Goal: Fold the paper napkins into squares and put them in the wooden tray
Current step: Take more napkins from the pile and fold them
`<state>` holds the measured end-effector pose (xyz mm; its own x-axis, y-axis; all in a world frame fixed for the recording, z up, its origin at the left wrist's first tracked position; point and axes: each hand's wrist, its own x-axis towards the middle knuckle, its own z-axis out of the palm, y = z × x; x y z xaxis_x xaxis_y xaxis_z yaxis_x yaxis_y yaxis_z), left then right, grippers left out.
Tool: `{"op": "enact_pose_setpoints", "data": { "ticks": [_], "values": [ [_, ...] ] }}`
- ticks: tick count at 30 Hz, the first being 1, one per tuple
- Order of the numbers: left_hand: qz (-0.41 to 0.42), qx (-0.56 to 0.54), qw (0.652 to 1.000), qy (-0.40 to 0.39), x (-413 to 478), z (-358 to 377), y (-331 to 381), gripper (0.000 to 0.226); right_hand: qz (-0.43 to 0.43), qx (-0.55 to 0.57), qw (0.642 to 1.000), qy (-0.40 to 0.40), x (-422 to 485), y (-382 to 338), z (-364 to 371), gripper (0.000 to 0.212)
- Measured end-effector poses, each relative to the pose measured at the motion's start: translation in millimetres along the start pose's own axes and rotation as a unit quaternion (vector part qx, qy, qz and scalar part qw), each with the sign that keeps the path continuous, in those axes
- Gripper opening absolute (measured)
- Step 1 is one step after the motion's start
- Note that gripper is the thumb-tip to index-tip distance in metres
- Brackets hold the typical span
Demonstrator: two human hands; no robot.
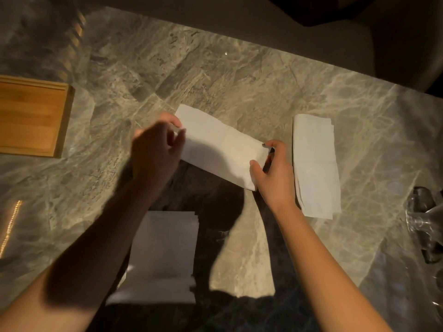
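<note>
Nearest the camera, a stack of white napkins [165, 255] lies in shadow at the near edge of the marble table [215, 68], between the person's two bare forearms. The left forearm crosses in front of its left side.

Farther out, at the middle of the table, both hands hold one napkin [223, 147]. It is folded into a long strip and runs slantwise from upper left to lower right. The left hand [155, 149], blurred and in shadow, has its fingers curled and pinches the strip's upper left end. The right hand [273, 171] pinches the lower right end between thumb and fingers. Whether the strip rests on the marble or is lifted just off it cannot be told.

Just beside the right hand, to its right, a second stack of napkins [316, 164] lies flat, folded long, with its sheet edges fanned a little.

The wooden tray [31, 116] sits at the left of the table, cut by the frame's edge and well apart from the held napkin. Its rim and wooden floor show.

At the far right edge stands a clear, shiny object [424, 219], too blurred to identify.
</note>
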<state>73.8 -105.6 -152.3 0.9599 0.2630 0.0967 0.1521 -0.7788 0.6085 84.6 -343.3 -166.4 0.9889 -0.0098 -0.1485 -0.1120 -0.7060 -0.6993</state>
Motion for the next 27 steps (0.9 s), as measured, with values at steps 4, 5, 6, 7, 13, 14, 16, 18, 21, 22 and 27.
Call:
{"op": "enact_pose_setpoints", "data": {
  "ticks": [4, 5, 6, 7, 13, 14, 16, 18, 21, 22, 27],
  "values": [
    [0.054, 0.022, 0.993, -0.098, -33.3, 17.8, 18.5, 0.028, 0.046, 0.047, 0.998, 0.01, -14.1, -7.3, 7.6, 0.041],
    [0.065, 0.042, 0.992, -0.099, -40.0, 23.2, 17.3, 0.029, 0.063, 0.076, 0.995, 0.009, -18.1, -9.7, 9.5, 0.04],
    [0.076, 0.064, 0.99, -0.1, -44.4, 27.8, 14.7, 0.032, 0.076, 0.102, 0.992, 0.008, -22.0, -11.6, 11.5, 0.04],
    [0.087, 0.081, 0.988, -0.103, -46.2, 30.9, 11.5, 0.035, 0.089, 0.12, 0.989, 0.003, -26.3, -13.4, 12.9, 0.04],
    [0.143, 0.101, 0.976, -0.131, -37.3, 31.5, -2.9, 0.043, 0.035, 0.071, 0.996, -0.034, -44.8, -10.5, 4.4, 0.025],
    [0.152, 0.103, 0.974, -0.133, -34.4, 29.4, -4.9, 0.043, 0.007, 0.041, 0.999, -0.016, -42.6, -9.0, 0.2, 0.021],
    [0.172, 0.11, 0.968, -0.145, -28.0, 25.7, -9.0, 0.044, -0.038, 0.022, 0.999, 0.003, -32.9, -10.8, -8.6, 0.016],
    [0.192, 0.116, 0.96, -0.166, -22.4, 23.2, -12.6, 0.044, -0.087, -0.011, 0.996, -0.013, -19.8, -16.5, -14.4, 0.02],
    [0.216, 0.116, 0.947, -0.21, -14.9, 20.7, -18.0, 0.045, -0.201, -0.112, 0.97, -0.08, 0.9, -25.8, -15.2, 0.031],
    [0.223, 0.116, 0.942, -0.222, -13.2, 19.6, -19.3, 0.046, -0.236, -0.15, 0.953, -0.112, 7.1, -28.2, -13.5, 0.035],
    [0.256, 0.127, 0.927, -0.244, -9.7, 15.2, -25.7, 0.051, -0.265, -0.297, 0.884, -0.245, 22.9, -25.3, -3.9, 0.061]
  ]
}}
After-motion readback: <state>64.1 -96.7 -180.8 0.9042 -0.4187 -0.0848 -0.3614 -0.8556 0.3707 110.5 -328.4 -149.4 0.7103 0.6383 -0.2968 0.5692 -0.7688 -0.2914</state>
